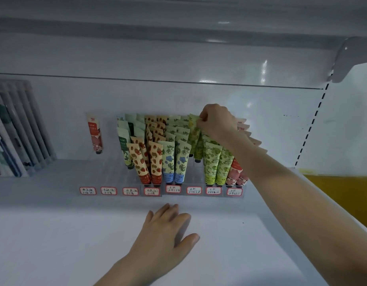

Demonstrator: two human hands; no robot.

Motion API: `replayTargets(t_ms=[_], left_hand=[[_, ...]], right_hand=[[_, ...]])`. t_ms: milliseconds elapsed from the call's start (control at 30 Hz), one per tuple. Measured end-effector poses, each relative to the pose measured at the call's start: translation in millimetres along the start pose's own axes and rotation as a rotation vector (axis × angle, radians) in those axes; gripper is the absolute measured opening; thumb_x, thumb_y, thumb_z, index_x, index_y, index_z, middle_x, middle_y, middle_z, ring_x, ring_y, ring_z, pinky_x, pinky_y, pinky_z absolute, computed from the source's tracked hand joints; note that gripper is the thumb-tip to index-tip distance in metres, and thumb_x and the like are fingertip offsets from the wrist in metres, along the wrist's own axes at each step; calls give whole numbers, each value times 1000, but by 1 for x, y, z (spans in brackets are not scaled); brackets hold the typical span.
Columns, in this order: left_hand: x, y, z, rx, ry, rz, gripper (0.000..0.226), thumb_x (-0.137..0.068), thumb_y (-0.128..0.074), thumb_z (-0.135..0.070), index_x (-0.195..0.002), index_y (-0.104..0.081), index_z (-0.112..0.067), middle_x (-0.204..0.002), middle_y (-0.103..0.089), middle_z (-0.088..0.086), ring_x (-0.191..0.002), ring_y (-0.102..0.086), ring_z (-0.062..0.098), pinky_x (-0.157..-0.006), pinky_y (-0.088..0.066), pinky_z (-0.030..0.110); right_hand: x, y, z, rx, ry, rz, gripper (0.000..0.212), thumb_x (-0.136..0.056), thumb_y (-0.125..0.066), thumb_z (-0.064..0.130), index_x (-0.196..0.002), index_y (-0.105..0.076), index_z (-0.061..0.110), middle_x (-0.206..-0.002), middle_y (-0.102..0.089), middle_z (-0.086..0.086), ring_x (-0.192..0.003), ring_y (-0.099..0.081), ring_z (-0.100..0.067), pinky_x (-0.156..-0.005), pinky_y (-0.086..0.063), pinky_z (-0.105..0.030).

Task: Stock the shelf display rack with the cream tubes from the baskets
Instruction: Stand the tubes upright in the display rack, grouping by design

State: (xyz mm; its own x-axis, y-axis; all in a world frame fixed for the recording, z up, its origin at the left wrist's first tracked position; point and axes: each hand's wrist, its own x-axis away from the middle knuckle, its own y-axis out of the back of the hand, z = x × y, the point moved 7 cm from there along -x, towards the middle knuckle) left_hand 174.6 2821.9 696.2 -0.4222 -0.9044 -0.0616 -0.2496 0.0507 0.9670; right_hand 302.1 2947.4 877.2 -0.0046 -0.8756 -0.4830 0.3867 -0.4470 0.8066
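The right hand [216, 120] pinches the top of a yellow-green tube [194, 131] at the back of the clear rack [108, 172]. The left hand [166, 230] lies flat and open on the white shelf [54, 234], just in front of the rack. Between the hands, lanes hold strawberry tubes [155, 162] and blue-flower tubes [169, 159]; green tubes [211, 162] stand under the right wrist.

A white metal shelf [54, 234] sits under 1 upper shelf [178, 58], with a slotted upright [310, 129] at right.
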Motion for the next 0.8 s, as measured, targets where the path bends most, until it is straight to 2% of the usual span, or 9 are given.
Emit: replayTargets(t_ms=[300,500,600,733,800], left_hand=[[-1,-1,1,-9,10,9,96,-56,5,-74,-136,-34,-38,-155,-15,-14,-143,-4,6,-115,-11,33],[-1,-2,1,-2,10,15,95,-56,5,-74,-136,-33,-38,-155,-13,-15,-143,-2,5,-116,-10,34],[-1,-2,1,-5,13,14,97,-56,6,-74,-138,-31,-39,-155,-12,-15,-144,-1,6,-116,-9,34],[-2,-4,2,-11,18,27,97,-55,6,-74,-138,-29,-40,-155,-10,-16,-143,1,5,-115,-7,34],[-2,-5,2,-20,16,30,97,-55,7,-74,-138,-29,-40,-155,-9,-16,-143,1,4,-115,-7,34]], right_hand=[[0,-5,-1,32,2,52,7,-89,-53,12,-91,-59,15,-95,-64,-4,-85,-57,-21,-67,-41,-29],[2,-6,5,61,43,79,7,-89,-51,11,-85,-51,16,-95,-61,-3,-82,-53,-19,-65,-36,-28],[0,-7,9,83,58,118,4,-89,-52,12,-91,-52,16,-100,-59,-3,-87,-53,-19,-67,-34,-28],[-3,-6,9,104,47,150,24,-88,-54,14,-113,-54,15,-109,-59,-4,-94,-54,-20,-68,-34,-27],[-6,-7,10,115,40,148,24,-88,-56,16,-111,-57,14,-107,-60,-5,-94,-56,-21,-67,-36,-27]])
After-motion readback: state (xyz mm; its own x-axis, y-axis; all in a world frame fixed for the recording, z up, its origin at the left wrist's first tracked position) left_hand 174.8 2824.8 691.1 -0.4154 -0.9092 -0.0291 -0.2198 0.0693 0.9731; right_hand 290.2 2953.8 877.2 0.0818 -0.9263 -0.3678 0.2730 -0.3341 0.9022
